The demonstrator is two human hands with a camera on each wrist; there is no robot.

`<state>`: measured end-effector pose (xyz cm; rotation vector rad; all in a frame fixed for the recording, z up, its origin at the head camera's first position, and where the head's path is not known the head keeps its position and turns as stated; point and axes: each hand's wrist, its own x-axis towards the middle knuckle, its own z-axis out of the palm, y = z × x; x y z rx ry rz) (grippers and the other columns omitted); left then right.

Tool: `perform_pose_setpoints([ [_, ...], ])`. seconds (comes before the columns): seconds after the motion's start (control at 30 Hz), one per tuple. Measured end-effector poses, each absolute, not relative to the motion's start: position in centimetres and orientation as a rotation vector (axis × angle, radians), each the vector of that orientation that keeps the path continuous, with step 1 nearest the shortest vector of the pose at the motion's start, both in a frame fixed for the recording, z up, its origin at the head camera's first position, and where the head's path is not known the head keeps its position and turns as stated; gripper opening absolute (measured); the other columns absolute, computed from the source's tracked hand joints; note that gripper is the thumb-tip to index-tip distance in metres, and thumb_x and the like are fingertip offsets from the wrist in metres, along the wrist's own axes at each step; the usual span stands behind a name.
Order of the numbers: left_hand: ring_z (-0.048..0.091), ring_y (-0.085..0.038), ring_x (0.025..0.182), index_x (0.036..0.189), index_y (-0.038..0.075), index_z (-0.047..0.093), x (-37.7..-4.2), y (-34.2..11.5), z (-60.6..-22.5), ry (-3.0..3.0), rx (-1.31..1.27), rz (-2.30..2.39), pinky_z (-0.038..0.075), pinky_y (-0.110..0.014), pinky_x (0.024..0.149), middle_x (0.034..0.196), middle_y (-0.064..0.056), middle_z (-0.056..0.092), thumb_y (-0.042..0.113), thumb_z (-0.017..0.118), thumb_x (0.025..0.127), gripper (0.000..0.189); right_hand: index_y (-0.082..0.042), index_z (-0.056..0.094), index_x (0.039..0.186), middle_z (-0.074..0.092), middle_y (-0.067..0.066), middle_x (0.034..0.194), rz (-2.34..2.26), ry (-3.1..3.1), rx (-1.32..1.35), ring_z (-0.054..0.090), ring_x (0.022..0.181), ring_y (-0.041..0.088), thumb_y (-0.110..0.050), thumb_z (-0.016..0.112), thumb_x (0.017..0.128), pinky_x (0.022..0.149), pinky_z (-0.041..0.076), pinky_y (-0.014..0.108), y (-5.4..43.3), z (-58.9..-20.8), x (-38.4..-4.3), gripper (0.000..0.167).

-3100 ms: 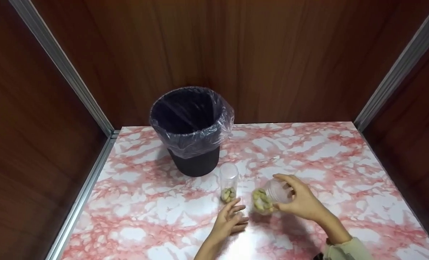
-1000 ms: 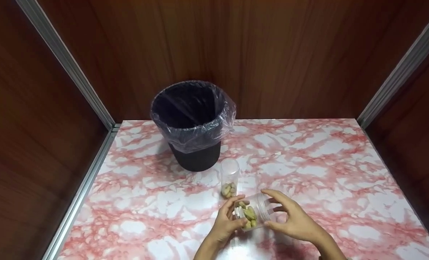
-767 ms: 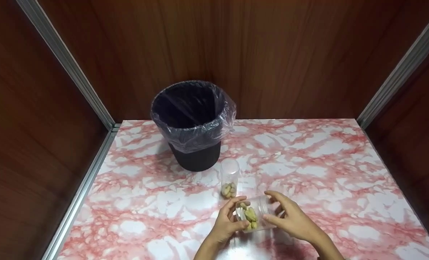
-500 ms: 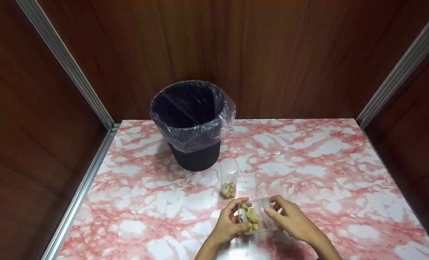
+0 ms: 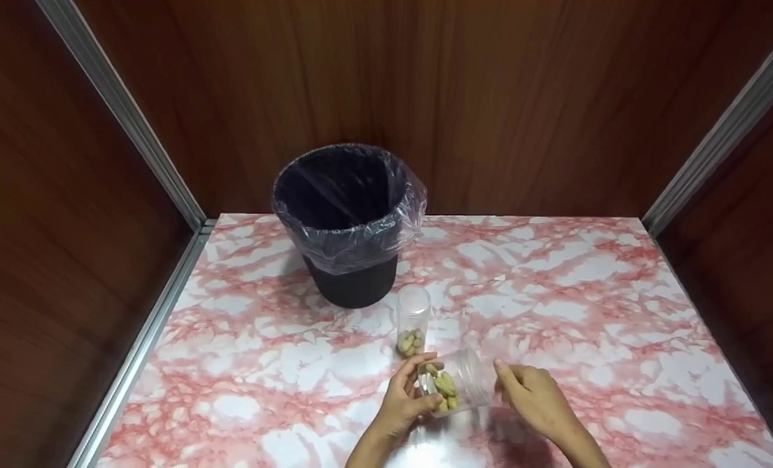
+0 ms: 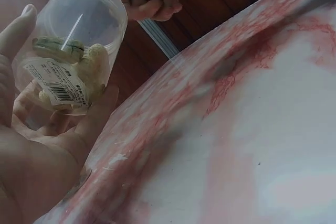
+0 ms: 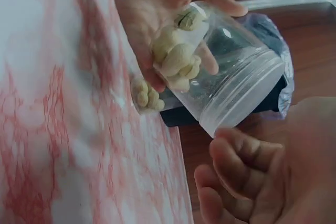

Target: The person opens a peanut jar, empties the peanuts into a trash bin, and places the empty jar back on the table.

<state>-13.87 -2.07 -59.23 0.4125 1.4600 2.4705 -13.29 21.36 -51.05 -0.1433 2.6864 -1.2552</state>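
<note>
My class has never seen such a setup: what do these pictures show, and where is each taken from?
There's no machine, just a person working bare-handed. The wide picture comes from a camera on the head; the two close ones from wrist cameras. The left hand holds a clear jar with pale, lumpy pieces inside. The right hand is by its ridged end; whether it touches is unclear. On the table, a second jar, holding similar pieces, stands near a black bin with a plastic liner.
</note>
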Motion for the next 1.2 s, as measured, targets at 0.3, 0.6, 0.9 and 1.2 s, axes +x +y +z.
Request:
perform_pose_setpoints([
  [0.3, 0.057, -0.018, 0.094, 0.139, -0.01, 0.037, -13.8, -1.9, -59.2, 1.452, 0.462, 2.449, 0.054, -0.021, 0.068, 0.13, -0.027, 0.047, -0.001, 0.071, 0.08, 0.068, -0.018, 0.043, 0.144, 0.048, 0.024, 0.137, -1.501, 2.571, -0.258, 0.064, 0.094, 0.028, -0.034, 0.067, 0.092, 0.066, 0.056, 0.036, 20.5, -50.8, -12.8, 0.06],
  [0.6, 0.057, -0.025, 0.108, 0.138, -0.011, 0.036, -13.7, -1.9, -59.2, 1.44, 0.496, 2.41, 0.053, -0.032, 0.088, 0.131, -0.027, 0.047, -0.003, 0.072, 0.081, 0.068, -0.012, 0.048, 0.14, 0.052, 0.021, 0.13, -1.56, 2.465, -0.389, 0.06, 0.095, 0.028, -0.025, 0.072, 0.089, 0.069, 0.054, 0.038, 20.9, -50.9, -12.8, 0.058],
  [0.9, 0.057, -0.022, 0.106, 0.139, -0.003, 0.041, -13.5, -2.0, -59.4, 1.381, 0.483, 2.416, 0.054, -0.028, 0.082, 0.132, -0.027, 0.047, 0.003, 0.072, 0.083, 0.065, -0.014, 0.041, 0.144, 0.04, 0.016, 0.143, -1.723, 2.311, -0.723, 0.042, 0.125, 0.042, -0.008, 0.082, 0.076, 0.094, 0.046, 0.055, 21.8, -51.4, -12.8, 0.079],
  [1.2, 0.058, -0.021, 0.105, 0.14, -0.011, 0.034, -13.5, -2.0, -59.5, 1.397, 0.485, 2.425, 0.055, -0.027, 0.08, 0.132, -0.028, 0.046, -0.004, 0.07, 0.081, 0.069, -0.009, 0.051, 0.137, 0.052, 0.019, 0.135, -1.433, 2.67, -0.159, 0.061, 0.104, 0.041, -0.045, 0.055, 0.097, 0.083, 0.053, 0.054, 20.5, -50.6, -12.9, 0.054],
])
